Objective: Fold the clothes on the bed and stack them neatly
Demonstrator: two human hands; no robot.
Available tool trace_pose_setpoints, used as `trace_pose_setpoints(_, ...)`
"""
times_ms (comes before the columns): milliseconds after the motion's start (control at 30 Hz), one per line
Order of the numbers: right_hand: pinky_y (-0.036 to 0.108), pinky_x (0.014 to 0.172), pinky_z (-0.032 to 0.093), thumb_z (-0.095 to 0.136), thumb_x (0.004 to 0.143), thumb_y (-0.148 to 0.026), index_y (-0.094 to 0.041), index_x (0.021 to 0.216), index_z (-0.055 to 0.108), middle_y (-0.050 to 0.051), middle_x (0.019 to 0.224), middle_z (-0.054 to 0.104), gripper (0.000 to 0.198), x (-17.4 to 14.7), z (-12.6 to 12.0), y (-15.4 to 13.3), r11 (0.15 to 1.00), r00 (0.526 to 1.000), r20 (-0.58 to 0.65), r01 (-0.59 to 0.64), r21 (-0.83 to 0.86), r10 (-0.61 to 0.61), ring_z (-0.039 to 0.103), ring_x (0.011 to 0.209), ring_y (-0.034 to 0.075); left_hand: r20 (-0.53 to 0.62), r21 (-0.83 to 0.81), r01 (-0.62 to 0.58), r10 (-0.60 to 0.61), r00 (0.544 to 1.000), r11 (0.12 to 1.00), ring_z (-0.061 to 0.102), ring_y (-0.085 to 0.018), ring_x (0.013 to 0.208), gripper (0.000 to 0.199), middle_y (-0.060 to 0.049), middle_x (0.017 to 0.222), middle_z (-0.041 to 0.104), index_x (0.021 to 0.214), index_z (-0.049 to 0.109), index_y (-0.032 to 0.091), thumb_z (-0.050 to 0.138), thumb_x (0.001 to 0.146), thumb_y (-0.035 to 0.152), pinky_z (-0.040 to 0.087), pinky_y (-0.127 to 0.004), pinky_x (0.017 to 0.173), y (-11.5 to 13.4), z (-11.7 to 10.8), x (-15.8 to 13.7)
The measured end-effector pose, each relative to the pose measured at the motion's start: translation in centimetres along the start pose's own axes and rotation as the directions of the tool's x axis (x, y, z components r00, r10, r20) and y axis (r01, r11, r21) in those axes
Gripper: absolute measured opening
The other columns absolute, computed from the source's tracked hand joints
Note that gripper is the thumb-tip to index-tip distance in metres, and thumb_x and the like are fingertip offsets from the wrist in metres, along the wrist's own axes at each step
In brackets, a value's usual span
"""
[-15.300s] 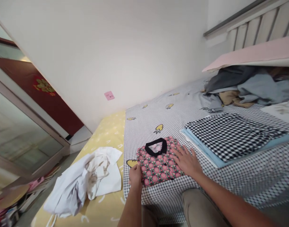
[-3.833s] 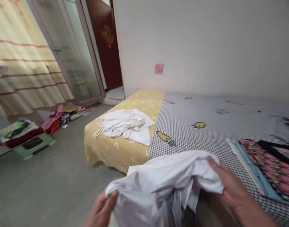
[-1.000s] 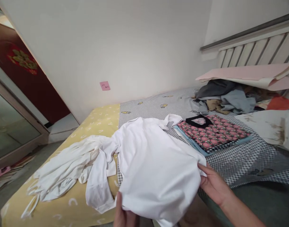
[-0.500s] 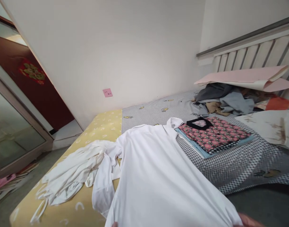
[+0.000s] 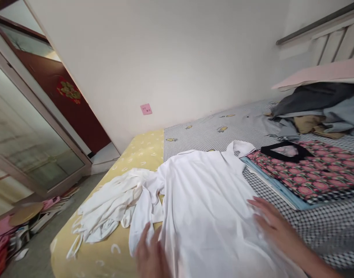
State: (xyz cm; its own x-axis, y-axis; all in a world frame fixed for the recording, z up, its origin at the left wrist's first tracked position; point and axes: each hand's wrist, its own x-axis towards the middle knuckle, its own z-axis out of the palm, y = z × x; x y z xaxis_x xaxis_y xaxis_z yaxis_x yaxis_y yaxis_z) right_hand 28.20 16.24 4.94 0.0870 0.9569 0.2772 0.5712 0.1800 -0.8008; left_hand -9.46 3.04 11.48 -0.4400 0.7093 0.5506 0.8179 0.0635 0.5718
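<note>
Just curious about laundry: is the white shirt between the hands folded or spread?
Spread: the shirt lies out on the bed, its body wide, one sleeve reaching left over the yellow sheet.

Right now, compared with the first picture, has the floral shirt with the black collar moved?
Yes: rightward, judged against the pink wall note; the floral shirt now lies atop the folded stack.
</note>
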Motion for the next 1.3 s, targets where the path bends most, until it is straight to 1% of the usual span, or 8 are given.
trace_pose_setpoints(100, 0.063, 0.119, 0.031, 0.044, 0.091, -0.045, -0.033, 0.131, 0.066, 0.006, 0.152, 0.055, 0.048, 2.4, 6.4, -4.5, 0.942, 0.977, 0.132, 0.199, -0.271, -0.168, 0.044, 0.144, 0.035, 0.293, -0.149, -0.228, 0.263, 0.919, 0.962, 0.037, -0.031, 0.151, 0.041, -0.006, 0.159, 0.048, 0.132, 0.066, 0.035, 0.043, 0.098, 0.028, 0.011, -0.060, 0.129, 4.2, 6.1, 2.7)
trace_pose_setpoints(200, 0.064, 0.121, 0.021, 0.042, 0.098, -0.042, -0.036, 0.143, 0.059, 0.003, 0.157, 0.049, 0.048, 4.1, 9.3, -5.9, 0.845, 0.937, 0.231, 0.337, -0.415, -0.261, 0.036, 0.150, 0.034, 0.490, -0.239, -0.167, 0.267, 0.830, 0.957, 0.036, -0.032, 0.150, 0.043, -0.008, 0.157, 0.049, 0.137, 0.063, 0.033, 0.053, 0.095, 0.037, 0.008, -0.062, 0.128, 4.8, 11.0, 4.7)
trace_pose_setpoints(400, 0.061, 0.121, 0.021, 0.040, 0.100, -0.048, -0.038, 0.150, 0.051, 0.002, 0.162, 0.041, 0.052, 9.4, 8.8, -4.5, 0.813, 0.926, 0.314, 0.342, -0.471, -0.208, 0.032, 0.152, 0.032, 0.501, -0.166, -0.067, 0.142, 0.853, 0.984, 0.032, -0.033, 0.152, 0.056, -0.011, 0.159, 0.044, 0.139, 0.062, 0.029, 0.060, 0.089, 0.053, 0.007, -0.058, 0.128, 1.8, 15.1, 8.2)
trace_pose_setpoints(633, 0.064, 0.119, 0.019, 0.033, 0.100, -0.054, -0.037, 0.153, 0.047, 0.003, 0.167, 0.033, 0.058, 18.0, 10.5, -2.3, 0.751, 0.973, 0.230, 0.162, -0.641, -0.014, 0.027, 0.153, 0.034, 0.564, -0.217, 0.066, 0.070, 0.823, 0.974, 0.027, -0.030, 0.155, 0.049, -0.006, 0.161, 0.044, 0.137, 0.063, 0.032, 0.061, 0.089, 0.047, 0.004, -0.054, 0.130, 3.4, 14.5, 9.9)
trace_pose_setpoints(800, 0.065, 0.117, 0.020, 0.025, 0.099, -0.060, -0.034, 0.154, 0.046, 0.006, 0.167, 0.034, 0.064, 21.1, 11.8, -0.7, 0.758, 0.988, 0.152, 0.119, -0.642, -0.026, 0.030, 0.151, 0.036, 0.419, -0.280, 0.041, 0.084, 0.904, 0.959, 0.064, -0.027, 0.122, 0.033, -0.008, 0.119, 0.076, 0.104, 0.078, 0.031, 0.046, 0.098, 0.039, 0.022, -0.053, 0.127, 1.8, 12.5, 10.9)
trace_pose_setpoints(967, 0.063, 0.118, 0.019, 0.022, 0.099, -0.060, -0.035, 0.152, 0.048, 0.004, 0.166, 0.036, 0.064, 21.3, 12.1, -0.2, 0.760, 0.992, 0.112, 0.115, -0.639, -0.056, 0.032, 0.149, 0.035, 0.179, 0.102, -0.180, 0.160, 0.971, 0.978, 0.057, -0.030, 0.129, 0.034, -0.014, 0.133, 0.065, 0.121, 0.069, 0.024, 0.048, 0.095, 0.031, 0.039, -0.054, 0.115, -1.4, 10.2, 14.2)
trace_pose_setpoints(1100, 0.063, 0.118, 0.019, 0.023, 0.099, -0.059, -0.034, 0.151, 0.050, 0.006, 0.164, 0.039, 0.064, 21.2, 12.2, -0.2, 0.771, 0.992, 0.098, 0.122, -0.625, -0.078, 0.033, 0.148, 0.035, 0.298, 0.475, -0.212, 0.071, 0.952, 0.854, 0.052, -0.033, 0.134, 0.038, -0.018, 0.150, 0.049, 0.130, 0.061, 0.020, 0.052, 0.092, 0.024, 0.047, -0.050, 0.102, -2.7, 9.2, 16.8)
trace_pose_setpoints(1300, 0.062, 0.117, 0.022, 0.024, 0.098, -0.059, -0.032, 0.149, 0.052, 0.006, 0.163, 0.042, 0.065, 21.3, 12.3, -0.1, 0.771, 0.993, 0.078, 0.118, -0.626, -0.089, 0.037, 0.146, 0.034, 0.400, 0.745, -0.280, -0.070, 0.914, 0.605, 0.067, -0.027, 0.101, 0.035, -0.012, 0.106, 0.071, 0.106, 0.068, 0.017, 0.034, 0.097, 0.017, 0.042, -0.042, 0.093, -2.1, 6.0, 22.4)
